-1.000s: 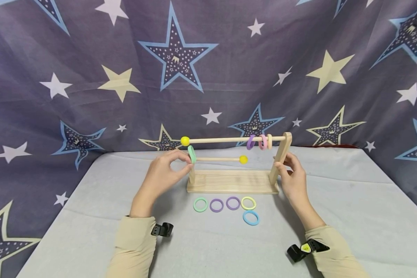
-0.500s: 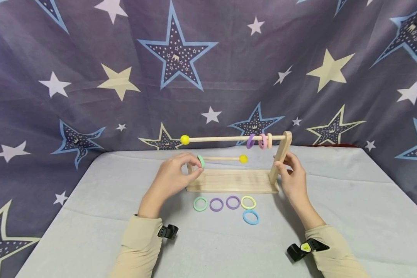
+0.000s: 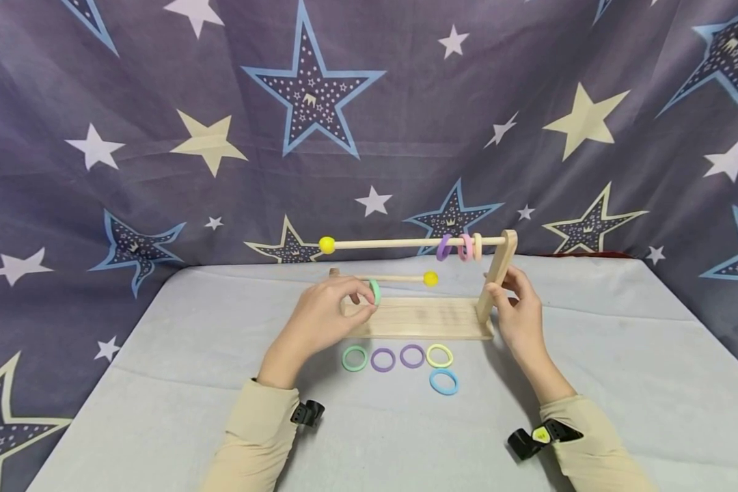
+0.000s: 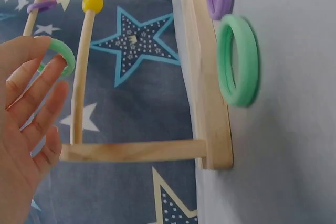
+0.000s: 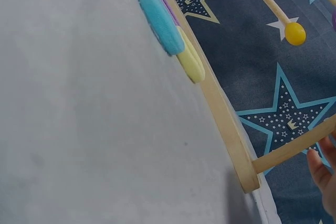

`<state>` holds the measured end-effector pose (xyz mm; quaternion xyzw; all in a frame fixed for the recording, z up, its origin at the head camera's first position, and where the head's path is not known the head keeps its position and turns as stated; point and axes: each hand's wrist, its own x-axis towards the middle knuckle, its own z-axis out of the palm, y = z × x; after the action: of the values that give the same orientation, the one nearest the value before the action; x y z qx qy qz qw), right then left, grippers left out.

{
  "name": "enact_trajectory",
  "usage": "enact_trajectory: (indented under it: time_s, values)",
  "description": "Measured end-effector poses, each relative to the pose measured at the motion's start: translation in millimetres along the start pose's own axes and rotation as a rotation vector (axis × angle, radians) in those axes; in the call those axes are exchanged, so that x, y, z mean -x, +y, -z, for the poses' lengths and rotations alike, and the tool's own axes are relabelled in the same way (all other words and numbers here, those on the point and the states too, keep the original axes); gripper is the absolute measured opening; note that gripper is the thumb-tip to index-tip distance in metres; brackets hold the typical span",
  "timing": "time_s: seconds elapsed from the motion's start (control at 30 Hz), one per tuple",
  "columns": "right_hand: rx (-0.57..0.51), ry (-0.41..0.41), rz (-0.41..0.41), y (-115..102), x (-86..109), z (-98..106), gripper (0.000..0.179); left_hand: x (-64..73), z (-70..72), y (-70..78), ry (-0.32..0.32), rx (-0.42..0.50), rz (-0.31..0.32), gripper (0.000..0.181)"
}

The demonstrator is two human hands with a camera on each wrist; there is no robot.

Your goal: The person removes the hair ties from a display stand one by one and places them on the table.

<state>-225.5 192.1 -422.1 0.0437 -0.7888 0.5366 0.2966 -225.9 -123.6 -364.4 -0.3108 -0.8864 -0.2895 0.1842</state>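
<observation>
My left hand pinches a green ring between thumb and fingertips. In the head view the ring stands on edge in front of the lower rod, left of that rod's yellow ball end. The left wrist view places this ring beside the short rod, not around it. With thumb and fingers, my right hand holds the right post of the wooden stand. On the upper rod hang a purple ring, a pink ring and a peach ring.
Before the stand's base lie another green ring, two purple rings, a yellow ring and a blue ring on the grey cloth. A yellow ball caps the upper rod's left end. Star-patterned fabric hangs behind.
My left hand has carried the green ring down and right, from near the upper rod's left end to in front of the lower rod. My right hand stays on the post.
</observation>
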Motion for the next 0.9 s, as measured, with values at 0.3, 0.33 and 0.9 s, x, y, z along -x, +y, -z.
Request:
enact_trajectory:
  time_s: [0.3,0.33,0.9]
  values:
    - [0.014,-0.003,-0.008,0,-1.1,0,0.041,-1.9,-6.7,12.4,-0.042,0.011,-0.028,0.008]
    - [0.015,-0.003,-0.009,0,-1.0,0,0.041,-2.0,-8.1,13.1,-0.048,0.010,-0.032,0.008]
    - [0.015,-0.003,-0.007,2,-1.1,-1,0.040,-0.9,-24.0,20.7,-0.178,-0.023,-0.043,0.008]
